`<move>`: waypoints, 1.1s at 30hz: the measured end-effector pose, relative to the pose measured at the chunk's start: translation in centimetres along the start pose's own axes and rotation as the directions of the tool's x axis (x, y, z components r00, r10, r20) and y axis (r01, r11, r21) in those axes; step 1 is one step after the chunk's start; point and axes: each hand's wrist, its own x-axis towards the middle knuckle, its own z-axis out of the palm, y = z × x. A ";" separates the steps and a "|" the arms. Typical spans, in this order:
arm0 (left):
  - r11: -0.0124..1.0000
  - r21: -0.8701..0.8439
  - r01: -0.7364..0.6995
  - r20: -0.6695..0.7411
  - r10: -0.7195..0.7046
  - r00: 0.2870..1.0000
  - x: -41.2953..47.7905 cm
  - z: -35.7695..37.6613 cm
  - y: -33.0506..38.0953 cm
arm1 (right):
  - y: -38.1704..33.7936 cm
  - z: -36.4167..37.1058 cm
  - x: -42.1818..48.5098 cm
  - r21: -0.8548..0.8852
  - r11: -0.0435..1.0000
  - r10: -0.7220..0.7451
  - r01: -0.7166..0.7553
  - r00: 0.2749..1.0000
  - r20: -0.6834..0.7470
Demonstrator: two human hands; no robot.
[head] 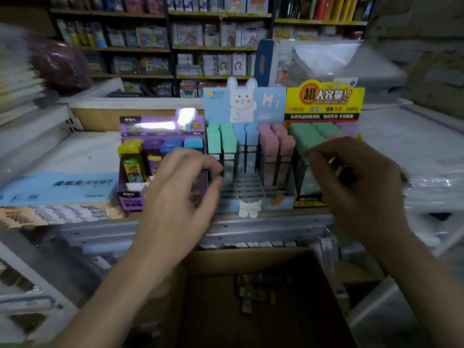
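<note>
**Front mint pack sits at 3 o'clock off your left fingertips, so the left hand is nearer.**

The mint pack [229,156] stands upright, long axis 12-to-6, at the front of the second column from the left in the bunny display box [251,205]. There are empty slots at its 4 o'clock. Your left hand [180,194] has its fingers [213,168] curled, index and thumb tips close together just beside the pack's lower part. Blur hides whether they pinch it or only touch it. Your right hand [359,187] is well apart at 3 o'clock, in front of the yellow display box [325,101], fingers bunched and curled. I can't tell if they hold anything. My read: lift toward 12 with the left.
</note>
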 end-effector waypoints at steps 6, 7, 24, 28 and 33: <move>0.922 -0.193 0.337 0.284 -0.276 0.918 -8.8 6.1 0.6 | 1.1 3.1 -9.7 0.055 0.926 0.348 -0.372 0.904 0.249; 0.896 -0.187 0.403 0.332 -0.329 0.884 -10.2 7.2 0.3 | 1.7 3.9 -11.4 0.044 0.895 0.412 -0.444 0.861 0.297; 0.739 0.220 0.637 0.703 -0.573 0.422 -22.0 19.7 -5.4 | 11.4 12.5 -24.6 -0.411 0.696 0.690 -0.589 0.390 0.609; 0.773 0.272 0.573 0.675 -0.578 0.460 -22.4 20.7 -5.0 | 12.5 13.7 -24.2 -0.427 0.769 0.607 -0.476 0.332 0.722; 0.791 0.271 0.549 0.696 -0.555 0.455 -23.8 20.9 -4.1 | 12.7 14.2 -24.6 -0.544 0.785 0.613 -0.296 0.243 0.752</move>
